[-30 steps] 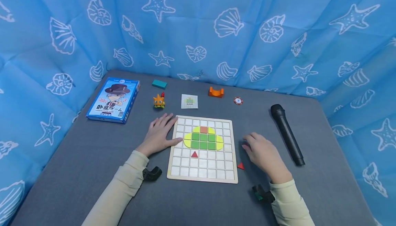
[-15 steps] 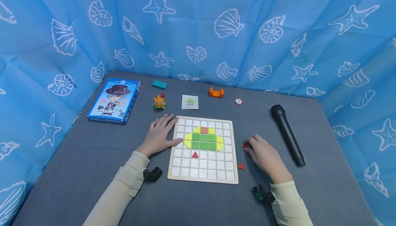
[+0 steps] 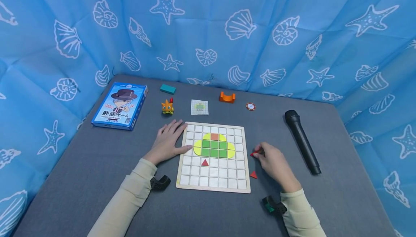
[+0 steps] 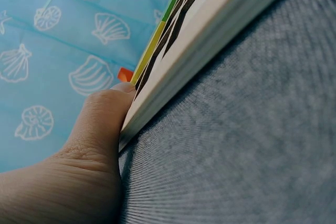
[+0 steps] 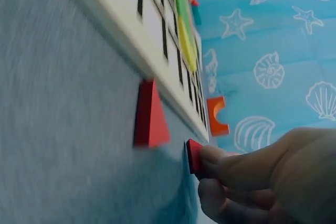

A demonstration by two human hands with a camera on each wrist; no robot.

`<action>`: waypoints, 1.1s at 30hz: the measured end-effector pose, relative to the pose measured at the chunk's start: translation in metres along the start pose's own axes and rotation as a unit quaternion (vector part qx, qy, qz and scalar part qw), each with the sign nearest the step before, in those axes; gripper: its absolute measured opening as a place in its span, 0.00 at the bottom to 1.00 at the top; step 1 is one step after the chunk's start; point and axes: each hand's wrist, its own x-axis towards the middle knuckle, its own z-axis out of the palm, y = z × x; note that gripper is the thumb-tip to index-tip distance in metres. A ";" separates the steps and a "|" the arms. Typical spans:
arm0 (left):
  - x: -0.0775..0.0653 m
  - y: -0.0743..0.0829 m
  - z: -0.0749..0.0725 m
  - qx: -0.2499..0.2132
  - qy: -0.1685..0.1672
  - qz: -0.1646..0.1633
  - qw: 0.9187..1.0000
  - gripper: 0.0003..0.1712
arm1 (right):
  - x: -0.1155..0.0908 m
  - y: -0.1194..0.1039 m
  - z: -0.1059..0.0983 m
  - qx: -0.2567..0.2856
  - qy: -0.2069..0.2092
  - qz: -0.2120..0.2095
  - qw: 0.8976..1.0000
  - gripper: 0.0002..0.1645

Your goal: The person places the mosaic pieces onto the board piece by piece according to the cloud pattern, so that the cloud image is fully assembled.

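Note:
My right hand (image 3: 272,163) pinches a red triangle block (image 5: 195,156) between thumb and fingers, just off the right edge of the wooden grid board (image 3: 212,183). A second red triangle block (image 3: 253,174) lies on the table beside that edge, nearer me. My left hand (image 3: 167,139) is spread at the board's upper left, its thumb (image 4: 107,111) resting on the rim. On the board, green squares (image 3: 214,153), yellow rounded pieces (image 3: 197,147) and an orange-red square (image 3: 214,136) form a shape. Below it sits another red triangle (image 3: 204,162).
A small pattern card (image 3: 199,107) lies beyond the board. Around it are an orange figure (image 3: 167,106), a teal block (image 3: 168,89), an orange arch block (image 3: 226,97) and a poker chip (image 3: 250,106). A boxed game (image 3: 120,105) stands left; a black microphone (image 3: 302,141) lies right.
My right hand has taken hold of a red triangle block, lifted it into view and moved it slightly left toward the board. My left hand stays in place.

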 end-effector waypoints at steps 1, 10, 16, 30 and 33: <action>0.000 0.000 0.000 0.000 0.001 0.001 1.000 0.52 | 0.000 -0.002 0.000 0.017 0.005 0.001 1.000 0.05; -0.001 0.002 -0.002 0.001 0.006 -0.001 1.000 0.52 | -0.001 -0.029 0.001 0.156 -0.034 0.010 0.987 0.06; -0.001 0.000 -0.002 0.000 0.000 -0.003 1.000 0.52 | -0.001 -0.050 0.009 0.202 -0.081 -0.002 0.976 0.05; -0.001 0.003 -0.003 0.000 0.012 0.005 1.000 0.52 | 0.001 -0.087 0.036 0.205 -0.101 -0.076 0.971 0.02; -0.002 0.004 -0.003 0.000 0.010 0.003 1.000 0.52 | 0.002 -0.092 0.043 0.187 -0.089 -0.082 0.975 0.02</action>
